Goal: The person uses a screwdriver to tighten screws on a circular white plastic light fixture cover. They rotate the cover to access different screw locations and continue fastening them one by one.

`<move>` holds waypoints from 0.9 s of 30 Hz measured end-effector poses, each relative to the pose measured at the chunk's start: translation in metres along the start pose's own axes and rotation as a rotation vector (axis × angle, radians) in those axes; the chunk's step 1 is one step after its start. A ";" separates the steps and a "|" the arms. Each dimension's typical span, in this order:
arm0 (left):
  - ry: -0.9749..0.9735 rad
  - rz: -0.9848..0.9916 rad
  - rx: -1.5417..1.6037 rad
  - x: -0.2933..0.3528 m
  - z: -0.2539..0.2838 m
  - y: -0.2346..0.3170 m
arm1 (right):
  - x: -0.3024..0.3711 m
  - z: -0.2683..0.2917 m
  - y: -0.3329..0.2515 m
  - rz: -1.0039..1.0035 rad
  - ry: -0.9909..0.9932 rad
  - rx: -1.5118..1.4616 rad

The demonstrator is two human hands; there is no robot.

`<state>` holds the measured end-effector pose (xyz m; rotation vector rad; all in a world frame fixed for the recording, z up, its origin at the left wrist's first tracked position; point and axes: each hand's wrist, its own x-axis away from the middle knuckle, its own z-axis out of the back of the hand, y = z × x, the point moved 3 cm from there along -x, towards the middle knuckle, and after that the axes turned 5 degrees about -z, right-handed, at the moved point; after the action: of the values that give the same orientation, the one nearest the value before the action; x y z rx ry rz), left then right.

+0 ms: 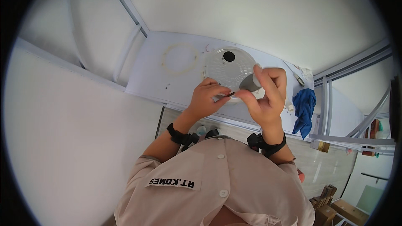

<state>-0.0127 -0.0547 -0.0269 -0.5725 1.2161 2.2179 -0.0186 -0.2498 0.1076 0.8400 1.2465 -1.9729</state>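
My left hand (206, 98) is closed in a pinch, its fingertips on a small, thin dark piece (231, 94) that is too small to name. Close beside it my right hand (269, 94) curls its fingers around a grey cylinder (250, 83), which is tilted; part of it is hidden by the fingers. The dark piece's far end comes near my right thumb. Beneath and beyond both hands lies a round, pale disc-shaped part (217, 62) with a ribbed pattern, and a black round spot (229, 56) shows near its far rim.
The white table (146, 75) bears a faint yellowish ring (162, 58) at left and a thin red wire (208, 48) by the disc. At right lie a screwdriver-like tool (299, 78) and a blue cloth (304, 108) over the edge. Metal-framed panels (125, 4) stand around; cardboard boxes (349, 212) sit lower right.
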 end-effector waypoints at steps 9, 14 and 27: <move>-0.001 -0.001 0.021 -0.001 0.000 -0.001 | 0.007 0.001 0.015 -0.008 -0.059 -0.053; -0.006 0.013 0.010 -0.001 0.001 0.001 | 0.001 0.003 0.007 -0.024 -0.055 -0.079; -0.021 0.016 0.025 -0.002 0.003 0.001 | -0.007 0.001 -0.007 -0.021 -0.004 -0.097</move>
<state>-0.0121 -0.0532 -0.0240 -0.5303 1.2393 2.2133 -0.0201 -0.2469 0.1166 0.7775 1.3418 -1.9132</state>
